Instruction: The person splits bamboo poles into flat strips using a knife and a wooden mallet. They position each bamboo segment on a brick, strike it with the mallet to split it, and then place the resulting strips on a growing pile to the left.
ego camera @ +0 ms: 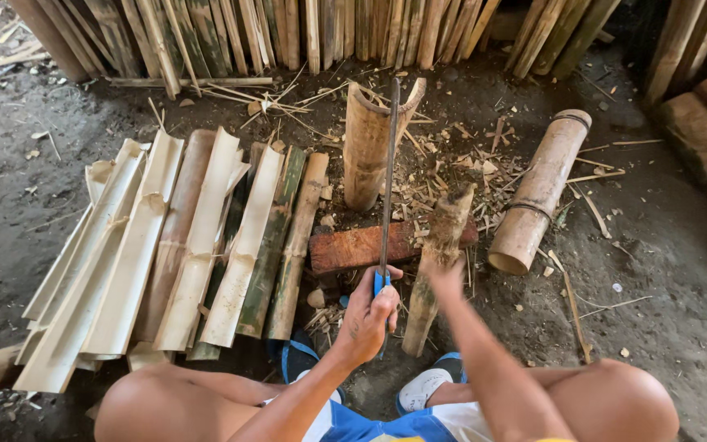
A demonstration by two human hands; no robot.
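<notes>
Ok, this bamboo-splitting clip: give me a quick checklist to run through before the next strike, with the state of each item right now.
1. Left hand grips the blue handle of the long blade: ok.
2. Blade edge seated in the top of the upright bamboo section: ok.
3. Right hand holds the wooden club: ok, though blurred.
4. Bamboo base steady behind the reddish wood block: cannot tell.
5. Feet clear of the blade line: cannot tell; sandals sit right below the handle.
6. Split slats out of the way, on the left: ok.
</notes>
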